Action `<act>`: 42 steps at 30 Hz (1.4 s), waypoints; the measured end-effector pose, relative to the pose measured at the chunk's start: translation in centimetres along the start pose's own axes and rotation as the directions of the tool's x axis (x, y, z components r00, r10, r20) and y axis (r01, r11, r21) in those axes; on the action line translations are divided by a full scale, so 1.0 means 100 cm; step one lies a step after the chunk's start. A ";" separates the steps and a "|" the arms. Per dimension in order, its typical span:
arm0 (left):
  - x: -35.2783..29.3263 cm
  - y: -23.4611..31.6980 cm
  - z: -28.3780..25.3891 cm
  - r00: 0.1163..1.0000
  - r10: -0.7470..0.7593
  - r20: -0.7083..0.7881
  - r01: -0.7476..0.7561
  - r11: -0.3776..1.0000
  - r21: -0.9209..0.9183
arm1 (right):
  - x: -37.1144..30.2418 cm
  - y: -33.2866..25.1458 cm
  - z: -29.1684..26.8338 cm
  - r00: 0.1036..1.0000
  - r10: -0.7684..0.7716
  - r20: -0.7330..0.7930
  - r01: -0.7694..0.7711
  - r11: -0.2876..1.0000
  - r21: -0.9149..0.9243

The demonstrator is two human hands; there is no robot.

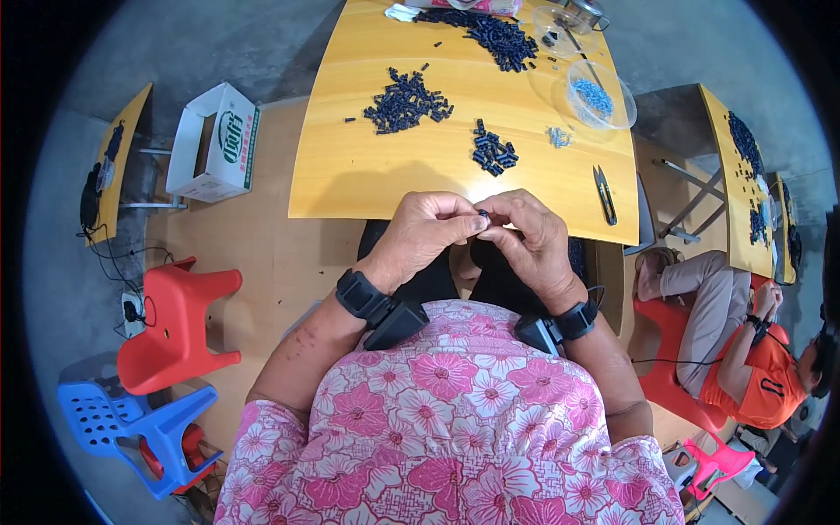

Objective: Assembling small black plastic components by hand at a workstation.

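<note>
My left hand (422,234) and my right hand (535,243) meet just off the near edge of the yellow table (350,188). Between their thumbs and fingertips they pinch a small black part (483,213), mostly covered by the fingers. Just beyond lies a small heap of short black cylinders (494,149). A larger pile of similar black parts (407,102) is farther left, and another big pile (503,42) sits at the far end. To the right of that small heap are a few tiny clear-blue pieces (559,136). Black thread snips (605,194) rest near the right edge.
A clear bowl (623,103) of small blue pieces stands at the table's right, with another clear container (551,22) behind. On the left are a white carton (210,144), a red chair (166,324) and a blue chair (166,429). Another person (752,367) sits at the right by a second table.
</note>
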State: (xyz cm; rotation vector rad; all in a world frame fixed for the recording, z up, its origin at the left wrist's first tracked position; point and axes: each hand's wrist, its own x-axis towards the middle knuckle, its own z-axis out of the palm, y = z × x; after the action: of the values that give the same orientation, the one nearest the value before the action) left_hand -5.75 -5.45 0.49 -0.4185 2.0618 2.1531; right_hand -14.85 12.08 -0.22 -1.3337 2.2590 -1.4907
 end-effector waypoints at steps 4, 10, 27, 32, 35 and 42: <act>-0.001 -0.007 0.002 1.000 0.017 0.020 -0.015 0.996 -0.088 | -0.001 -0.002 0.001 0.998 -0.059 -0.001 0.059 0.998 -0.033; 0.000 -0.009 0.006 0.999 0.006 0.037 -0.001 0.988 -0.154 | -0.003 -0.003 -0.003 0.998 -0.054 -0.022 0.052 0.997 -0.057; 0.002 -0.031 -0.012 0.997 -0.031 -0.069 0.015 0.975 -0.221 | -0.135 0.031 -0.134 0.721 0.540 -0.434 -0.499 0.839 0.216; 0.008 -0.037 -0.009 0.995 -0.048 -0.085 0.035 0.989 -0.144 | -0.177 0.081 -0.112 0.619 0.661 -0.425 -0.701 0.708 0.081; 0.009 -0.038 -0.012 0.993 -0.009 -0.116 -0.003 0.995 -0.100 | -0.181 0.096 -0.096 0.561 0.683 -0.467 -0.722 0.680 0.127; 0.014 -0.045 -0.033 0.964 0.140 -0.225 -0.125 0.989 0.077 | -0.095 0.055 -0.067 0.877 0.343 -0.336 -0.419 0.888 -0.188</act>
State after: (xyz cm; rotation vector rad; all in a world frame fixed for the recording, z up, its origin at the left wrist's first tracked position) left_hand -5.47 -8.66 -4.34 -0.5624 2.3356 2.1990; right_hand -15.99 24.17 -4.46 -0.6643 2.7747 -1.3613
